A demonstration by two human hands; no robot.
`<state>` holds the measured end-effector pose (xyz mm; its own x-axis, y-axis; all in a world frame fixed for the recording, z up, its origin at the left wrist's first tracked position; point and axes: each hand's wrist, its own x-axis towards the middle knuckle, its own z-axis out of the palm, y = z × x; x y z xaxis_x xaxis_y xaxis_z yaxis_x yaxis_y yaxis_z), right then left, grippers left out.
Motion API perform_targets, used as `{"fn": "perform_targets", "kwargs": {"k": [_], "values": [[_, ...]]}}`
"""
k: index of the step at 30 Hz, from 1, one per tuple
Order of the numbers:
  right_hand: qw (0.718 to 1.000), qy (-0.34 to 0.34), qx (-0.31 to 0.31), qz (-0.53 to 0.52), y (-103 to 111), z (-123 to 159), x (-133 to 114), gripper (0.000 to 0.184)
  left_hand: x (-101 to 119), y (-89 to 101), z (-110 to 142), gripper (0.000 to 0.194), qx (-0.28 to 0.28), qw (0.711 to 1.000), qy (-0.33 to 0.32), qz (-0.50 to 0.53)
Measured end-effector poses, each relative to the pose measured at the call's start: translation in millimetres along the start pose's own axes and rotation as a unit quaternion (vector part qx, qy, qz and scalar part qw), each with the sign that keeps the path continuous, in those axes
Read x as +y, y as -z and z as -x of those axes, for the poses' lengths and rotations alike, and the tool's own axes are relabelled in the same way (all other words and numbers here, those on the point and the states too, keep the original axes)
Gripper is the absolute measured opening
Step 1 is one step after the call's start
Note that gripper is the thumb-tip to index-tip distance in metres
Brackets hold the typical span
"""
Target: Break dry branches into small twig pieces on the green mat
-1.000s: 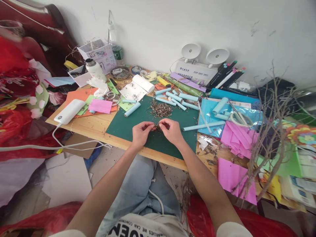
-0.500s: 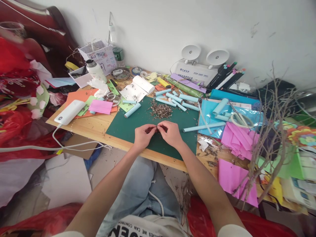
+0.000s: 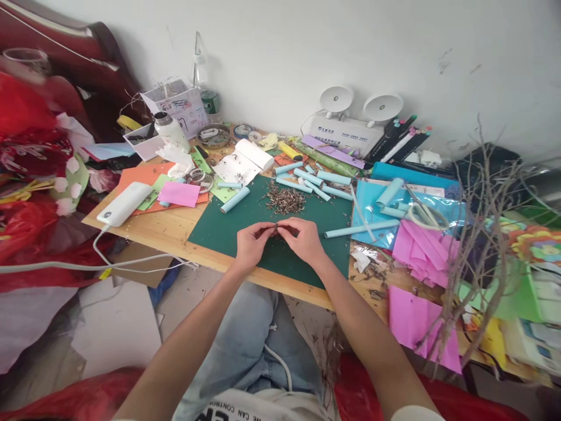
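Just below frame centre, left hand (image 3: 252, 244) and right hand (image 3: 305, 241), fingertips nearly meeting, pinched narrow on dark scraps (image 3: 276, 228); pile (image 3: 287, 200) just above, on green mat (image 3: 219, 229); blue tubes (image 3: 334, 178) right of pile; bottle (image 3: 174, 134) upper left.

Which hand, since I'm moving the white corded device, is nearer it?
Left: the left hand is right of the white corded device; the right hand is farther right.

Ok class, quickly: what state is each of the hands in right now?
Left hand: closed in a pinch on small dark brown bits.
Right hand: also pinched closed, on the same bits.
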<state>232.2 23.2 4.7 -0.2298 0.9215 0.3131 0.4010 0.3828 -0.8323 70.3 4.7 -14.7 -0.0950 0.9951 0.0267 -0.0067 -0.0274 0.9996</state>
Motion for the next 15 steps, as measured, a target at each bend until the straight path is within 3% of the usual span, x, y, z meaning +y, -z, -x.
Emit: {"fn": "perform_targets", "kwargs": {"k": [7, 15], "values": [[0.994, 0.071, -0.004, 0.086, -1.4, 2.1, 4.5, 0.015, -4.6, -2.2, 0.3, 0.021, -0.012, 1.0, -0.005, 0.007], [0.991, 0.06, -0.004, 0.117, -1.4, 4.6, 0.9, 0.012, 2.4, -2.4, 1.3, 0.017, -0.032, 0.993, -0.048, -0.105]]}}
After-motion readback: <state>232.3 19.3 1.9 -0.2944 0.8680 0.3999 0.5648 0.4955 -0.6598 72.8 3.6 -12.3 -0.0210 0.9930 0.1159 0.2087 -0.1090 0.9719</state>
